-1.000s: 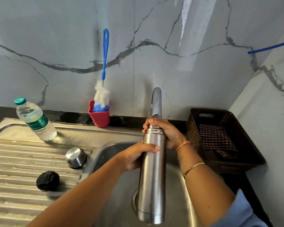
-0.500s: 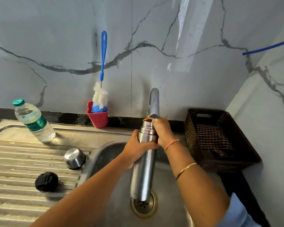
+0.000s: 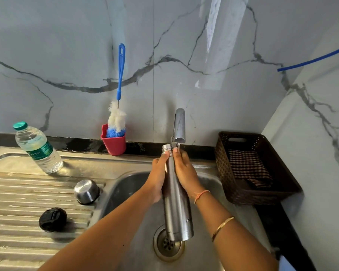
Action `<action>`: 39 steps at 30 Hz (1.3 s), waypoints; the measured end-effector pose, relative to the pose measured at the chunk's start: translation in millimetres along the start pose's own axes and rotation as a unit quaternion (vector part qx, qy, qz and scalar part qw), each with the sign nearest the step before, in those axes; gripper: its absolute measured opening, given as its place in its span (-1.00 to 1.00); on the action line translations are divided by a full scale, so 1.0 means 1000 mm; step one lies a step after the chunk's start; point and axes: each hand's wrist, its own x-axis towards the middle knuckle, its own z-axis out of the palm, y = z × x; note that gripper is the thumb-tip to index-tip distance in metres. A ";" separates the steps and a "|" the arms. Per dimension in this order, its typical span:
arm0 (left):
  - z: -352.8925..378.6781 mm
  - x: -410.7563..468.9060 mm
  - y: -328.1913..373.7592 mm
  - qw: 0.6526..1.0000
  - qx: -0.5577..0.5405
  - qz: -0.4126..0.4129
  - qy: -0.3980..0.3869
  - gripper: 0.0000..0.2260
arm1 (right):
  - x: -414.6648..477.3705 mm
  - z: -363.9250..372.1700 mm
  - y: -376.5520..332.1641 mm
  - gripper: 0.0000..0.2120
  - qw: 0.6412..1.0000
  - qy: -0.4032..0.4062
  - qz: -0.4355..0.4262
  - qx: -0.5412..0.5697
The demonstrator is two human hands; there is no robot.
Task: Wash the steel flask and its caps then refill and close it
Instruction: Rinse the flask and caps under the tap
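Hands: left hand (image 3: 158,178), right hand (image 3: 185,173) press straight-fingered on flask (image 3: 177,210).
Surface: steel sink (image 3: 125,184), ridged drainboard (image 3: 27,192).
Room: veined marble walls (image 3: 184,45).

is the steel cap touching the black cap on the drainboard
Apart. The head view shows the steel cap and the black cap with a plain stretch of ribbed drainboard between them.
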 end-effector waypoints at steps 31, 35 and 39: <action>0.008 0.006 0.036 0.819 0.451 0.309 0.174 -0.70 | -0.002 -0.001 0.008 -0.39 0.984 0.008 -0.130 -0.123; 0.001 0.008 0.031 0.835 0.416 0.343 0.108 -0.83 | 0.018 -0.017 0.020 -0.32 0.984 -0.167 -0.056 -0.017; -0.001 0.011 0.036 0.862 0.392 0.244 0.208 -0.64 | 0.010 0.012 0.017 -0.35 0.927 0.012 -0.142 -0.346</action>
